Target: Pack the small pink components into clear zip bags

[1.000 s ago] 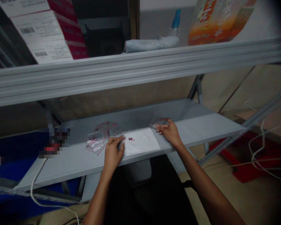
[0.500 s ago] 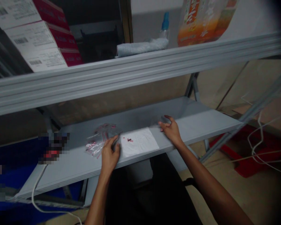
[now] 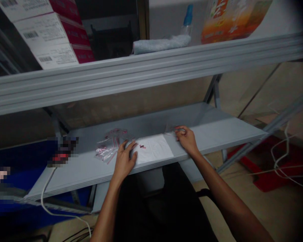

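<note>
A white sheet [image 3: 156, 149] lies near the front edge of the grey lower shelf, with several small dark red and pink pieces [image 3: 142, 146] on its left part. My left hand [image 3: 125, 159] rests at the sheet's left edge, fingers apart and nothing visible in them. Just left of it is a heap of clear zip bags [image 3: 107, 151] with red seal lines and small red contents. Beyond the sheet's right far corner, my right hand [image 3: 188, 138] has its fingers curled together beside a thin clear plastic piece [image 3: 169, 128]. What they pinch is too small and dim to make out.
Above runs a grey upper shelf edge [image 3: 131, 75] carrying white-and-magenta boxes [image 3: 49, 37], a folded cloth [image 3: 161, 44], a blue-capped spray bottle [image 3: 188, 20] and an orange-labelled container [image 3: 229, 23]. A blurred-out object [image 3: 62, 154] sits left, near a white cable [image 3: 44, 193].
My right hand's fingers have closed from a spread pose beside the clear plastic. My left hand stays by the sheet's left edge, and the camera view has shifted slightly.
</note>
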A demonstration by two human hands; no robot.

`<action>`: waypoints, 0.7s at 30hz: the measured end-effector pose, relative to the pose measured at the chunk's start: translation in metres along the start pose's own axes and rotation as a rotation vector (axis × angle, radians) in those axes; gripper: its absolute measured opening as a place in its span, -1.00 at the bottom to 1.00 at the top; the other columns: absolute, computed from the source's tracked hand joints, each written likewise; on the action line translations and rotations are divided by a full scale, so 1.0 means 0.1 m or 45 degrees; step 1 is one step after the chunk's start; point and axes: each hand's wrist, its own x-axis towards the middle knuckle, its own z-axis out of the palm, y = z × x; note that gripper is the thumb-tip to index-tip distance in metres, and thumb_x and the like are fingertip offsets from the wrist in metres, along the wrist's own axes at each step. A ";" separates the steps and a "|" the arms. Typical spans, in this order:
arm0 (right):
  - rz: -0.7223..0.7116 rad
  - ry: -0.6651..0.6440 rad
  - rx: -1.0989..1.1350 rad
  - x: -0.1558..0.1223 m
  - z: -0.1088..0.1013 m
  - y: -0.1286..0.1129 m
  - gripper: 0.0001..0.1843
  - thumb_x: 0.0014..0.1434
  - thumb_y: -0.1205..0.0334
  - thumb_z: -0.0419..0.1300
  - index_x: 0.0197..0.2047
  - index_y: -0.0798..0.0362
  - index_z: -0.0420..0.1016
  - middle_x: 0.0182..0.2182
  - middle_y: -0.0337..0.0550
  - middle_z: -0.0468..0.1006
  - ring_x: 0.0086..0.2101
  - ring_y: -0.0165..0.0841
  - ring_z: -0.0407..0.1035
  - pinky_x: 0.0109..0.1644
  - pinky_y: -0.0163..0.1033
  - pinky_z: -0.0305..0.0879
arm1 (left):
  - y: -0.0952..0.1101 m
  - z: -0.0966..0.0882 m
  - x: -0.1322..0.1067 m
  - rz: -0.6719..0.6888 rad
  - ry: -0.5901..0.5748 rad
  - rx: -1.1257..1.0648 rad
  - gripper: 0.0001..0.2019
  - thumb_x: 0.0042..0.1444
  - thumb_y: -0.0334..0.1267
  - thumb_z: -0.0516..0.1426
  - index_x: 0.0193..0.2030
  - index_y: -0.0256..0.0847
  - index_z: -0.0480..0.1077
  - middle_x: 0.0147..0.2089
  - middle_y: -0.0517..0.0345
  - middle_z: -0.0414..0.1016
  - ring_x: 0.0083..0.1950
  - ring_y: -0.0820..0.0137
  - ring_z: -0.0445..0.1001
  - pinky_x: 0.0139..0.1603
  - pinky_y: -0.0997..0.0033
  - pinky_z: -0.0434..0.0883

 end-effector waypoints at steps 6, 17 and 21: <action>-0.002 0.010 0.037 -0.01 0.00 -0.02 -0.65 0.12 0.09 0.15 -0.12 0.15 0.49 -0.69 -0.30 0.37 -0.64 -0.40 0.23 -0.54 -0.34 0.08 | 0.03 -0.13 0.00 -0.042 0.230 0.080 -0.65 0.20 -0.37 0.05 0.10 -0.20 0.46 0.15 -0.08 0.43 0.26 0.14 0.32 0.28 0.04 0.28; -0.018 0.025 0.090 0.04 0.01 -0.01 -0.71 0.12 0.08 0.14 -0.19 0.11 0.47 -0.68 -0.31 0.36 -0.64 -0.40 0.22 -0.55 -0.34 0.08 | -0.36 -0.48 -0.09 -0.300 0.394 0.682 -0.63 0.19 -0.31 0.06 0.11 -0.22 0.47 -0.08 -0.17 0.58 -0.13 0.07 0.55 -0.12 0.12 0.44; -0.117 0.201 0.146 -0.09 0.00 -0.43 -0.78 0.17 0.11 0.11 -0.22 0.07 0.43 -0.67 -0.35 0.28 -0.62 -0.42 0.20 -0.53 -0.34 0.11 | -0.20 -0.53 -0.07 -0.283 0.677 0.534 -0.71 0.22 -0.28 0.08 0.00 -0.22 0.54 -0.08 -0.09 0.62 -0.12 0.15 0.58 -0.05 0.15 0.46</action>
